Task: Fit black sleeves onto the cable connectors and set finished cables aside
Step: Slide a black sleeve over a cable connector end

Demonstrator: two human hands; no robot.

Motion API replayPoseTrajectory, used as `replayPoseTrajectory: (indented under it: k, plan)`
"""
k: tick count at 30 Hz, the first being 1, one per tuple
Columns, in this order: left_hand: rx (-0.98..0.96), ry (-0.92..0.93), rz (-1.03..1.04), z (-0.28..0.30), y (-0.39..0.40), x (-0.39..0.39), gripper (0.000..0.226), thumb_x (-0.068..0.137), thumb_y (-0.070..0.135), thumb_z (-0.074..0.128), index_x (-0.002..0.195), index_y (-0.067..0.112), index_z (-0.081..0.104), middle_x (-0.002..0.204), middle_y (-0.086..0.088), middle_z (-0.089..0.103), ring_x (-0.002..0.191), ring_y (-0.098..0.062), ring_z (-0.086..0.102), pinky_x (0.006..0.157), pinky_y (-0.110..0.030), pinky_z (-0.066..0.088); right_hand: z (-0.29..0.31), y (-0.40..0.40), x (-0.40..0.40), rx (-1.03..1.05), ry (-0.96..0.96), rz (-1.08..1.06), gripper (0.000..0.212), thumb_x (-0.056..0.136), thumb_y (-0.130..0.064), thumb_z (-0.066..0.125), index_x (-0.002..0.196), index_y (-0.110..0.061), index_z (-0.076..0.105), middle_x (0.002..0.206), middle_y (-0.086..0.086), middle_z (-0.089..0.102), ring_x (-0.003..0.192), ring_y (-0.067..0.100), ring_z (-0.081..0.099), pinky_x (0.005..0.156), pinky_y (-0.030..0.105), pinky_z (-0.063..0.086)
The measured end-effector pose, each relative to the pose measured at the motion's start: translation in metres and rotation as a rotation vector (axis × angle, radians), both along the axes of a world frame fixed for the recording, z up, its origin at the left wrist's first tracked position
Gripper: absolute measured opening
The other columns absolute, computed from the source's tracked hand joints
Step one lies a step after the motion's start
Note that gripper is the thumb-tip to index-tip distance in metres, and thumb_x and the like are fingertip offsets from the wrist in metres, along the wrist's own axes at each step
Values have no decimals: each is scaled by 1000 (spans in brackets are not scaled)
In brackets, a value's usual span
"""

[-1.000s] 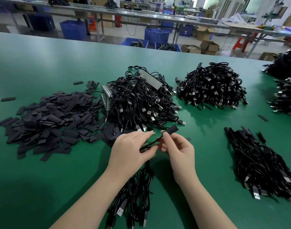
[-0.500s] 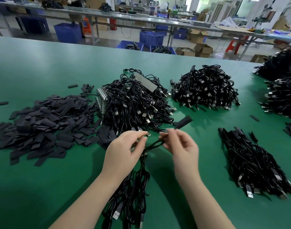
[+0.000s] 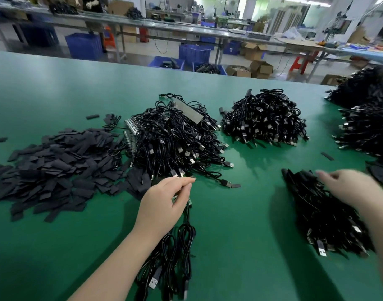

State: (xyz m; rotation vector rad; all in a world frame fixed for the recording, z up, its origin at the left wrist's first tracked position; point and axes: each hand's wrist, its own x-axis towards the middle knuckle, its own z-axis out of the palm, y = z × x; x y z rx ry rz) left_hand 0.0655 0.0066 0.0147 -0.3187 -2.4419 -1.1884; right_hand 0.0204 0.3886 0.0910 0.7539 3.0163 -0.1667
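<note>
At six o'clock, a bunch of cables hangs from the left hand, fingers pinched round its connector ends. At three o'clock the right hand, blurred, fingers loosely spread, hovers over the finished cables. Sleeves lie at nine o'clock on the green worktop, raw cable heaps beyond.

Both forearms are bare to the frame's near edge, with no sleeve showing. The left hand and blurred right hand wear nothing.
</note>
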Motion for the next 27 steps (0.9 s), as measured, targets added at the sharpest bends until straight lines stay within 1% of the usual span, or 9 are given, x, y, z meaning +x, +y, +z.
replayPoseTrajectory:
  k: [2,5,7,10,14,17,20,23,27]
  plan:
    - [-5,1,-2,0,-1,0,21,96,22,60,111,25,73,104,15,70,98,2,61,79,-8,47,-17,-7,7,-61,-186,-14,83,90,-73,35,143,-10,47,134,18,59,119,35,57,98,41,49]
    - [-4,-1,-1,-1,-2,-2,21,96,22,59,112,26,72,103,15,70,97,3,61,77,-11,48,-36,-22,20,-14,-98,-94,106,72,-93,27,156,-28,16,162,11,23,146,37,24,115,56,26]
    - [-12,-9,2,-1,-1,-2,21,96,23,59,112,27,73,105,15,70,98,3,60,78,-10,48,-41,-33,30,65,-27,-98,111,66,-97,20,156,-33,13,165,9,12,149,37,13,116,58,19]
    - [-7,-20,5,-2,-2,-2,21,96,23,59,111,27,73,105,16,69,99,5,59,76,-9,47,-44,-39,34,17,-73,-71,115,64,-97,15,155,-29,22,163,8,19,147,37,22,115,54,27]
    - [-14,-33,-2,-2,-2,-1,21,96,23,59,111,28,73,104,17,69,96,7,59,72,-7,45,-42,-29,24,-44,-137,-159,111,70,-95,20,155,-24,21,160,11,25,144,38,24,111,53,33]
    - [-23,-44,-1,-2,-2,-1,21,95,24,59,110,29,73,106,18,69,98,8,58,72,-5,45,-38,-28,18,-50,-95,-181,105,76,-89,22,154,-20,27,160,14,24,146,40,18,116,55,24]
    - [-15,-50,-1,-2,-1,-1,20,95,24,59,109,30,73,106,19,69,97,6,60,73,-9,48,-43,-32,24,83,-35,-156,97,80,-87,20,155,-25,22,163,11,19,148,39,15,117,57,17]
    - [-21,-48,4,-2,-1,-1,20,95,23,60,109,30,73,105,19,69,93,3,63,74,-17,52,-58,-36,32,135,-127,-115,95,80,-88,19,156,-31,15,165,5,15,149,34,17,116,55,22]
    - [-26,-46,5,-3,-1,-1,20,95,24,59,109,31,73,105,19,69,94,3,62,73,-16,51,-63,-28,24,177,-134,-118,87,84,-83,27,155,-36,13,164,3,16,147,33,22,111,54,29]
